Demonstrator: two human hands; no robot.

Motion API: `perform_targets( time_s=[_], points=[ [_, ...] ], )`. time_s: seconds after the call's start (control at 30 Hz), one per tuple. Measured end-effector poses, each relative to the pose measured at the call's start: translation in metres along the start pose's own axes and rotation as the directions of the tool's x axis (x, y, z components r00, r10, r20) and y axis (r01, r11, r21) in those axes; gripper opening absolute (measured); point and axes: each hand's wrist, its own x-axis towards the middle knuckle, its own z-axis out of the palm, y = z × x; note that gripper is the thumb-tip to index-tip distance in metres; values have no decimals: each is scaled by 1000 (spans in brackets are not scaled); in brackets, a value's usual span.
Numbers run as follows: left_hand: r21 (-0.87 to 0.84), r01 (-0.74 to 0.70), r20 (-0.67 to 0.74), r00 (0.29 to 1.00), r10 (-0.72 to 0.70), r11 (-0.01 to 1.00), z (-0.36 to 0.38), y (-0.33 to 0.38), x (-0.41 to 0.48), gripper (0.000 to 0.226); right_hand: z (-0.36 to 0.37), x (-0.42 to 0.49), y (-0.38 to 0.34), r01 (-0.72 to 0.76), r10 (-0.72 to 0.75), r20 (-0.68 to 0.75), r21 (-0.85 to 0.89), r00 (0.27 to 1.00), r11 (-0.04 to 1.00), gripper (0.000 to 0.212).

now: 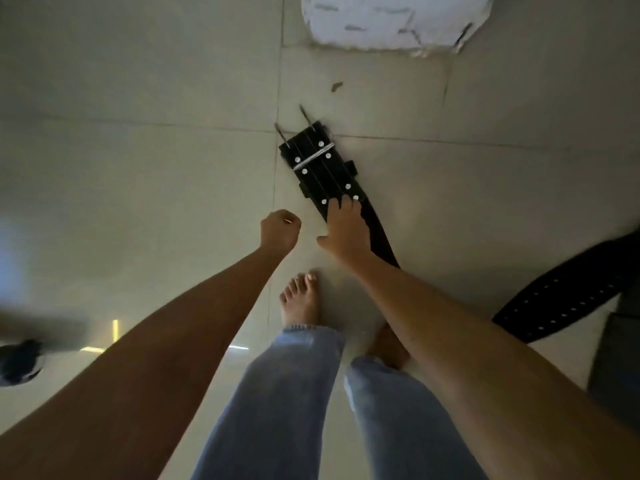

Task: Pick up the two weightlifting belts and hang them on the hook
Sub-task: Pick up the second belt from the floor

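Observation:
A black weightlifting belt (pixel 320 168) with silver rivets and a two-prong buckle lies flat on the pale tiled floor, buckle end pointing away from me. My right hand (pixel 346 230) reaches down onto it, fingertips touching the strap just below the rivets, thumb spread to the left; the fingers are not wrapped around it. My left hand (pixel 280 230) hovers a little to the left of the belt, curled into a fist with nothing in it. A second black belt strap (pixel 568 299) with rows of punched holes lies at the right, partly cut off by the frame edge. No hook is in view.
My bare feet (pixel 300 299) and jeans-clad legs stand just behind the belt. A white crumpled sheet or bag (pixel 391 19) lies on the floor ahead. A dark object (pixel 19 362) sits at the left edge, a dark grey surface (pixel 620 358) at the right.

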Motion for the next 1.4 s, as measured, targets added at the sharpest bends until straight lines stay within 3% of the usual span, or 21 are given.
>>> perform_targets(
  time_s=[0.07, 0.13, 0.27, 0.37, 0.43, 0.5, 0.6, 0.7, 0.8, 0.97, 1.1, 1.23, 1.4],
  points=[
    [-45, 26, 9, 1000, -25, 999, 13, -12, 17, 19, 16, 17, 2, -37, 42, 24, -177, 999, 984, 88],
    [-97, 51, 25, 998, -49, 994, 25, -19, 28, 14, 27, 28, 4, -80, 77, -21, -254, 997, 964, 83],
    [-309, 142, 46, 990, -134, 940, 30, -13, 23, 13, 19, 21, 4, -38, 26, -59, -209, 998, 977, 66],
    [-433, 220, 88, 975, -202, 874, 21, 5, -3, 17, -14, 6, 16, -46, 55, -86, 108, 995, 993, 43],
    [-511, 276, 149, 961, -233, 814, 10, 21, -29, 25, -47, -12, 22, -101, 121, -25, 396, 992, 913, 20],
    [-534, 294, 185, 956, -230, 793, -4, 37, -56, 35, -79, -39, 17, -126, 130, 32, 548, 991, 827, 10],
    [-527, 280, 184, 959, -215, 802, -33, 61, -97, 35, -124, -88, 5, -188, 183, 80, 679, 980, 710, 6],
    [-539, 292, 199, 955, -218, 790, -70, 86, -145, 27, -173, -143, 4, -260, 247, 141, 785, 959, 562, 20],
    [-580, 355, 304, 929, -209, 734, -104, 107, -198, 28, -223, -209, 1, -295, 267, 185, 833, 946, 469, 32],
    [-676, 375, 398, 910, -115, 634, -169, 145, -314, 28, -317, -326, -25, -247, 255, 143, 862, 956, 442, 37],
    [-748, 405, 465, 885, -21, 526, -208, 162, -398, 31, -384, -409, -47, -172, 251, 82, 916, 965, 362, 33],
    [-759, 375, 526, 835, 162, 532, -242, 182, -475, 33, -428, -472, -70, -91, 277, 2, 946, 961, 310, 21],
    [-754, 167, 520, 742, 422, 635, -280, 205, -555, 46, -463, -531, -92, -29, 268, -37, 971, 963, 239, 59]
  ],
)
